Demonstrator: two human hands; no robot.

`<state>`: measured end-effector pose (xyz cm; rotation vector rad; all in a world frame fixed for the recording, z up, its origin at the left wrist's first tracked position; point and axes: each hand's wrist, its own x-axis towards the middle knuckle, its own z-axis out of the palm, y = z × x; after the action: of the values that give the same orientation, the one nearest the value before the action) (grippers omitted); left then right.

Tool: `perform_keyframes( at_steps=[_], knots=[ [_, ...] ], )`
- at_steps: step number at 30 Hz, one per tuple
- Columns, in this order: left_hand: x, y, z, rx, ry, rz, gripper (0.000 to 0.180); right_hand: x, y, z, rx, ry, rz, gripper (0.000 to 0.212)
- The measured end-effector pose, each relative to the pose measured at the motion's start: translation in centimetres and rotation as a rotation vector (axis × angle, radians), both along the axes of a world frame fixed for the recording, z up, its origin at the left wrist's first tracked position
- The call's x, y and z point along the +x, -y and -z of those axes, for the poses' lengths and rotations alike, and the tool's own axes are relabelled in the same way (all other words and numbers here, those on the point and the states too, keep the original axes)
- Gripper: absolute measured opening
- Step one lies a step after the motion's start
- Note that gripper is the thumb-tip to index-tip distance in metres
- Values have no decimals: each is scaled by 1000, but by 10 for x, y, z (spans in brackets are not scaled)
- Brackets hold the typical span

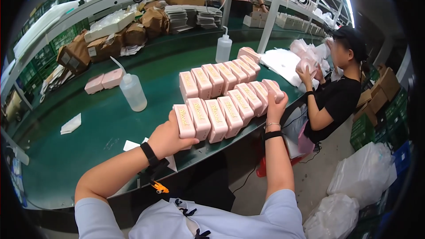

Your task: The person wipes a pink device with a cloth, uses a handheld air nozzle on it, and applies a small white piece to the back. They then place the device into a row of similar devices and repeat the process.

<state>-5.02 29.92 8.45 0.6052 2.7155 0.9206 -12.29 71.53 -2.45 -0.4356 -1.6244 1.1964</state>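
Observation:
Two rows of small pink boxes with gold lettering stand on edge on the green workbench [97, 137]. My left hand [166, 135] is wrapped around the left end of the near row of pink boxes [217, 117]. At the right end of that row, my right hand [276, 106] presses on the last box. The row is squeezed between both hands, its boxes close together and slightly fanned. Just behind it stands the far row of pink boxes [208, 79], touched by neither hand. Parts of my fingers are hidden by the boxes.
A squeeze bottle [133, 94] stands left, another [224, 48] behind the rows. Two pink boxes [104, 81] and a folded white cloth [71, 124] lie left. At right a co-worker [330, 93] handles a pink item by white sheets [281, 65]. Plastic bags [361, 175] sit on the floor.

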Motion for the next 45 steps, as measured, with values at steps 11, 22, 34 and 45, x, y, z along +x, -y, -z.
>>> perform_keyframes(
  at_steps=[11, 22, 34, 45],
  knots=[
    [-2, 10, 36, 249, -92, 158, 118, 2, -29, 18, -425, -237, -330, 45],
    [-9, -15, 42, 231, -150, 191, 122, -14, 0, 5, -373, -240, -107, 45],
    [-29, 23, 30, 230, -24, 177, 93, -29, -41, 22, -217, -58, -111, 56],
    [-238, 277, 7, -42, -690, -391, 59, 123, 91, 4, 95, 88, -20, 57]
  ],
)
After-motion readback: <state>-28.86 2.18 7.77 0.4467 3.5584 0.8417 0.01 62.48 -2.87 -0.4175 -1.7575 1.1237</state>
